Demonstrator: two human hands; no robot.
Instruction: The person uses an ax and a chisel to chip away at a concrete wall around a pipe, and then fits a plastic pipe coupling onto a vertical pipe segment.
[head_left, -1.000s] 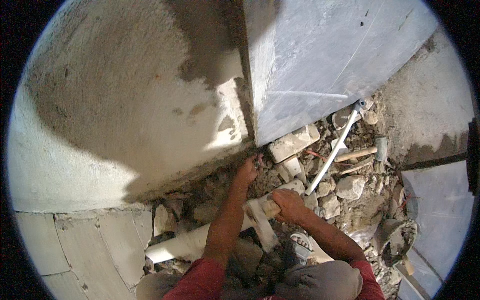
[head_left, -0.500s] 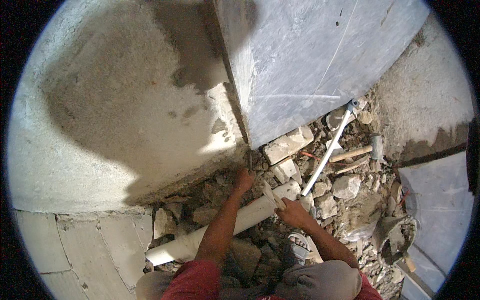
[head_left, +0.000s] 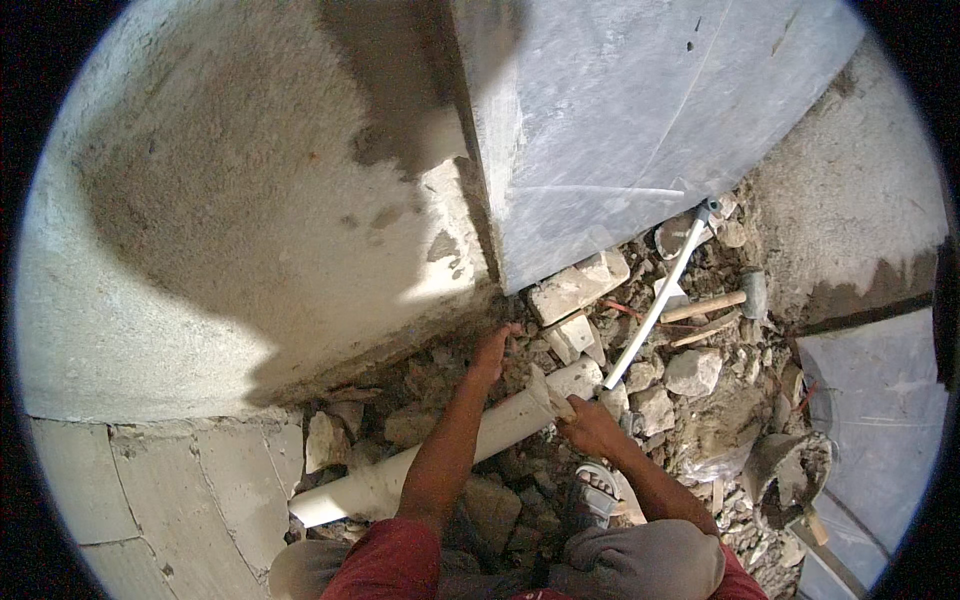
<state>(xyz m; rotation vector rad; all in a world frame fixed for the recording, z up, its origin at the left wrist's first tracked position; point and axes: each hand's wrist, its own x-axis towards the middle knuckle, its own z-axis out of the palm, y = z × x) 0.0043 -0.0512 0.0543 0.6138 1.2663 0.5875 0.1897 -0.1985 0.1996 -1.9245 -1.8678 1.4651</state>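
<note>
Two walls (head_left: 255, 230) meet just above the left hand (head_left: 491, 352), leaving little room there; rubble (head_left: 715, 430) spreads right of centre. How far its fingers close, and on what, I cannot tell. Near frame centre, the right hand (head_left: 590, 428) wraps its fingers round a hammer (head_left: 548, 392), angled toward upper left across a white pipe (head_left: 503, 425). One second ago its head looked larger, lower.

The right hand (head_left: 590, 424) grips what may be a hammer (head_left: 542, 392) over a white pipe (head_left: 506, 426), left hand (head_left: 489, 353) near rubble (head_left: 425, 384).
</note>
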